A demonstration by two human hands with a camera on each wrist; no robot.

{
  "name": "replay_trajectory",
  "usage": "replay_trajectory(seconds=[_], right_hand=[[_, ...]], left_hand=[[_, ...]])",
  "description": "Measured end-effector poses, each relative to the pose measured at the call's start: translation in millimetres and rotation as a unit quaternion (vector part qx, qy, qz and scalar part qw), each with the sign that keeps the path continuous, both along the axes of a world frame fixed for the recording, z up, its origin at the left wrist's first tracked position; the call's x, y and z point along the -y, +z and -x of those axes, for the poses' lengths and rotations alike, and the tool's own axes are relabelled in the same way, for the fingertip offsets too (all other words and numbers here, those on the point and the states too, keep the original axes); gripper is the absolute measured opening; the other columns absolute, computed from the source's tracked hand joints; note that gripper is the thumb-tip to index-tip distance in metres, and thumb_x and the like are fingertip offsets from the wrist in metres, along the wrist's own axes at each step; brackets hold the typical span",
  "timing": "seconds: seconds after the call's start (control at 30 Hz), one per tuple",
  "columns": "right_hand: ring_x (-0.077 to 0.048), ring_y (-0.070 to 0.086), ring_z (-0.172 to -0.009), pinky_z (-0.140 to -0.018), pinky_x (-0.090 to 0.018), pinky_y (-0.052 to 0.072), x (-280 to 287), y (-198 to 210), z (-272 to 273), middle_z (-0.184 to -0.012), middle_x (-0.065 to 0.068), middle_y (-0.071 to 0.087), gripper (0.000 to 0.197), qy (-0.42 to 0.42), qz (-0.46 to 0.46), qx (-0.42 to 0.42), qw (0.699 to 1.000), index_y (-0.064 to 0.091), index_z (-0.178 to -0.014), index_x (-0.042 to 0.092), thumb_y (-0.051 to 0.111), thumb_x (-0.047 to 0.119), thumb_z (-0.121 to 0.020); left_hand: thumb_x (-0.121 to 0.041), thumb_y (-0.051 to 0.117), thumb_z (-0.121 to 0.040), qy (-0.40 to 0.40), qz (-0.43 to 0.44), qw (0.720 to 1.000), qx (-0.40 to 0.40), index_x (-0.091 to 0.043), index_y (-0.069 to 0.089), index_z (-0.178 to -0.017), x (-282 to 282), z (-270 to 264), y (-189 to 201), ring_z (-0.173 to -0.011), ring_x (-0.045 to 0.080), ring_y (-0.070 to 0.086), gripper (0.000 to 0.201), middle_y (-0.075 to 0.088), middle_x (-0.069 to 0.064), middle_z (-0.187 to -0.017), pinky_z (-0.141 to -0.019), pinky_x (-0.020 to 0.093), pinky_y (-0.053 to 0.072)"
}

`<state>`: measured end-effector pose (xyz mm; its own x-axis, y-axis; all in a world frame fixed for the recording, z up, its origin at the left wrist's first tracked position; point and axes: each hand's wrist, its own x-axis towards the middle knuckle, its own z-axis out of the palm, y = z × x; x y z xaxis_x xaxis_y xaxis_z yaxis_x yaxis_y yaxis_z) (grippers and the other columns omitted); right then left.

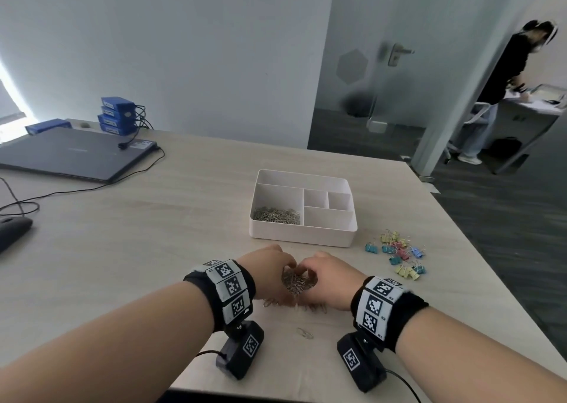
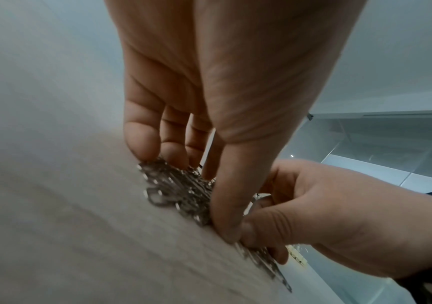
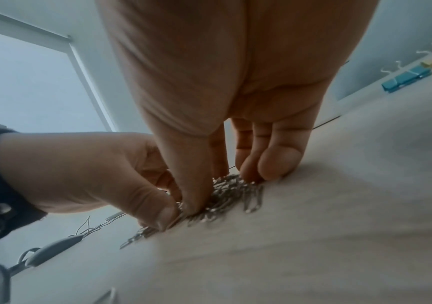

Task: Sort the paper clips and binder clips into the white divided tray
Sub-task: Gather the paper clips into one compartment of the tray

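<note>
My left hand [image 1: 270, 267] and right hand [image 1: 325, 277] curl round the paper clips [image 1: 296, 281] together so none slip; the tray [image 1: 302, 238] waits at twelve o'clock.

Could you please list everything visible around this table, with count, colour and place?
divided tray: one, white, table centre
paper clips in tray: a pile, silver, its large left compartment
paper clips on table: a heap plus a few strays, silver, gathered between both hands
binder clips: a loose cluster, blue, yellow, pink and green, right of the tray
laptop: one, grey, closed, far left
boxes: a stack, blue, behind the laptop
table: one, light wood
left hand: gripping the heap
right hand: gripping the heap
</note>
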<state>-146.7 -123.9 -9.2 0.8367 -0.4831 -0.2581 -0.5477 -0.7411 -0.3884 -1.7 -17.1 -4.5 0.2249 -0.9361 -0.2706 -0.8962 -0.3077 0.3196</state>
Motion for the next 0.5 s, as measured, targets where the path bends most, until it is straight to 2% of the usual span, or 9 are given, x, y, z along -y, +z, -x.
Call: replay_trajectory(seconds=[0.13,0.23,0.3,0.43,0.5], right_hand=[[-0.014,0.054,-0.09,-0.075,-0.025,0.039,1.7,-2.2,-1.2,-0.098,0.006,0.055,0.034,0.002,0.022,0.031,0.999,0.069,-0.112,0.028,0.075,0.032,-0.079],[-0.015,0.057,-0.091,-0.077,-0.028,0.045,1.5,-2.1,-0.8,-0.097,0.005,0.06,0.027,-0.01,0.017,0.04,0.999,0.07,-0.108,0.026,0.07,0.026,-0.081],[-0.019,0.061,-0.094,-0.081,-0.03,0.05,1.1,-2.8,-1.0,-0.099,0.002,0.066,0.023,-0.02,0.007,0.046,0.999,0.07,-0.102,0.026,0.068,0.022,-0.08],[-0.019,0.063,-0.088,-0.077,-0.031,0.052,1.3,-4.8,-2.6,-0.094,0.001,0.068,0.015,-0.032,-0.011,0.062,0.998,0.065,-0.087,0.029,0.066,0.018,-0.077],[-0.018,0.063,-0.087,-0.075,-0.029,0.051,1.5,-5.5,-3.5,-0.093,0.001,0.068,0.015,-0.035,-0.018,0.066,0.997,0.067,-0.09,0.026,0.067,0.018,-0.077]], left_hand=[[-0.051,0.079,-0.068,-0.007,0.028,1.0,-0.006,-0.036,0.061,-0.127,4.6,-1.1,-4.4,-0.095,0.016,0.056,0.063,0.05,-0.007,-0.103,-0.088,0.033,0.05],[-0.045,0.078,-0.073,-0.007,0.038,0.999,-0.008,-0.033,0.067,-0.12,8.4,-1.1,-5.0,-0.095,0.019,0.059,0.05,0.056,-0.004,-0.101,-0.078,0.028,0.045],[-0.041,0.076,-0.075,-0.005,0.049,0.999,-0.011,-0.029,0.069,-0.115,9.5,-1.1,-4.8,-0.09,0.018,0.059,0.042,0.064,-0.002,-0.102,-0.074,0.026,0.041],[-0.035,0.07,-0.08,0.003,0.067,0.998,-0.018,-0.027,0.072,-0.105,10.0,-1.6,-5.1,-0.081,0.014,0.055,0.026,0.067,-0.005,-0.097,-0.072,0.024,0.041],[-0.034,0.068,-0.081,0.008,0.068,0.997,-0.022,-0.027,0.073,-0.101,10.2,-2.8,-5.5,-0.082,0.015,0.058,0.022,0.066,-0.007,-0.093,-0.071,0.024,0.043]])
